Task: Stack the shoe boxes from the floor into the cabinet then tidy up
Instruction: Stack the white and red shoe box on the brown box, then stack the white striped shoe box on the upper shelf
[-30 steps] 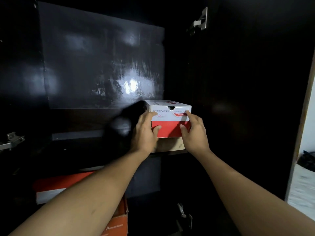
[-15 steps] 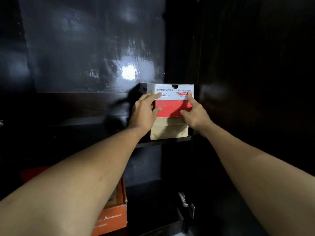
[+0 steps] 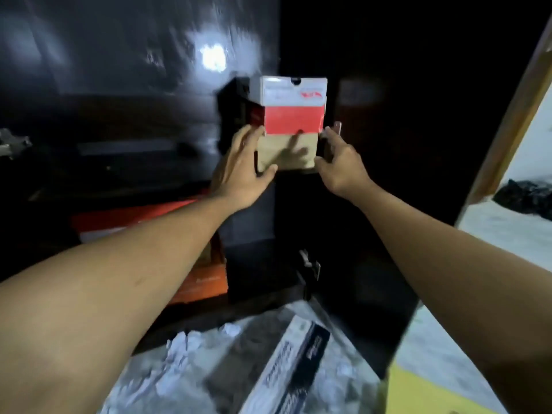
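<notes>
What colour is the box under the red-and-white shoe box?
The lower box is plain tan, head view.

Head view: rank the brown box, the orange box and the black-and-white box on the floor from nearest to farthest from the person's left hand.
1. Brown box, straight ahead, at the thumb of the left hand.
2. Orange box, lower down, to the left.
3. Black-and-white box, lowest, lying on the floor.

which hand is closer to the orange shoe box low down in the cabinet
Left. The left hand is up and a little right of the orange shoe box, at the left edge of the brown box; the right hand is further right, at that box's other side.
</notes>
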The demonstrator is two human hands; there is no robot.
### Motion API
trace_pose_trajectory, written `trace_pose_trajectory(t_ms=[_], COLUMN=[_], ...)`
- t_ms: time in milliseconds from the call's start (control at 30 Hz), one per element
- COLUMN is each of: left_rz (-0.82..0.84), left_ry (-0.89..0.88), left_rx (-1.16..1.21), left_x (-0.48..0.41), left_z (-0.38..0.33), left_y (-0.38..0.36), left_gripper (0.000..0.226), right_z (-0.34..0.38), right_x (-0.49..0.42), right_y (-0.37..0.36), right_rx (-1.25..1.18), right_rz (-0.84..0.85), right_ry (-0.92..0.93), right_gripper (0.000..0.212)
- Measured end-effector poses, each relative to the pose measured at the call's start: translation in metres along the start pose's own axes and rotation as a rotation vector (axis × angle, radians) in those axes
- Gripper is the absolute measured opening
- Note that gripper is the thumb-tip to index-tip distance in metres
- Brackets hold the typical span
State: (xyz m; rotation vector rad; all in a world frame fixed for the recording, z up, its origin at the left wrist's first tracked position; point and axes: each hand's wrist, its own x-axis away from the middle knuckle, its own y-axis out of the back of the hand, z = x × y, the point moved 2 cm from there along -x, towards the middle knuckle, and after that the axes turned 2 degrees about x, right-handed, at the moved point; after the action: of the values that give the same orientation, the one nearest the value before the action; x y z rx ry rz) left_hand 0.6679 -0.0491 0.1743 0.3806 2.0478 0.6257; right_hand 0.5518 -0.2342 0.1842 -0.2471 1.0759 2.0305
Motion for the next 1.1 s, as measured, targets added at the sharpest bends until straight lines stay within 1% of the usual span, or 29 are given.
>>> trace_pose_trajectory(t_ms=[67, 133, 267, 367, 433, 467, 567, 633, 700, 833, 933, 1000, 1100], left_rz=[0.073, 0.154, 0.326, 0.508, 0.608, 0.628, 0.637, 0.649, 0.625, 0.519, 0.451, 0.416, 0.414], left_ry=[0.097, 0.213, 0.459, 0.543, 0.553, 0.544, 0.511, 0.51, 0.512, 0.499, 0.537, 0.588, 0.751], left_rx=[0.02, 0.042, 0.056, 0.042, 0.003, -0.026, -0.091, -0.141, -0.2, -0.228, -0.202, -0.16, 0.067], left_x=[0.043, 0.089, 0.193, 0.272, 0.317, 0.334, 0.376, 0.403, 0.428, 0.452, 0.458, 0.462, 0.467], left_z=[0.01, 0.016, 0.024, 0.023, 0.019, 0.017, 0.014, 0.015, 0.018, 0.029, 0.037, 0.042, 0.049], left_y=[-0.013, -0.029, -0.063, -0.087, -0.098, -0.102, -0.111, -0.117, -0.121, -0.125, -0.123, -0.12, -0.118], left_gripper=[0.079, 0.081, 0.084, 0.09, 0.089, 0.087, 0.089, 0.097, 0.1, 0.092, 0.084, 0.084, 0.082], right_z=[-0.018, -0.042, -0.092, -0.126, -0.152, -0.163, -0.193, -0.21, -0.224, -0.241, -0.245, -0.247, -0.243], right_x=[0.037, 0.073, 0.149, 0.209, 0.243, 0.256, 0.286, 0.297, 0.303, 0.298, 0.288, 0.283, 0.284], right_y=[-0.01, -0.023, -0.052, -0.076, -0.092, -0.099, -0.116, -0.125, -0.133, -0.144, -0.154, -0.161, -0.166], right_rx=[0.033, 0.035, 0.028, 0.041, 0.065, 0.076, 0.088, 0.08, 0.059, -0.012, -0.1, -0.162, -0.251], right_rz=[0.073, 0.15, 0.245, 0.352, 0.424, 0.454, 0.522, 0.568, 0.6, 0.639, 0.677, 0.673, 0.632], right_ry=[-0.036, -0.126, -0.257, -0.308, -0.352, -0.364, -0.364, -0.35, -0.357, -0.376, -0.394, -0.41, -0.454], right_gripper=[0.07, 0.069, 0.067, 0.066, 0.065, 0.066, 0.068, 0.076, 0.088, 0.118, 0.131, 0.126, 0.096])
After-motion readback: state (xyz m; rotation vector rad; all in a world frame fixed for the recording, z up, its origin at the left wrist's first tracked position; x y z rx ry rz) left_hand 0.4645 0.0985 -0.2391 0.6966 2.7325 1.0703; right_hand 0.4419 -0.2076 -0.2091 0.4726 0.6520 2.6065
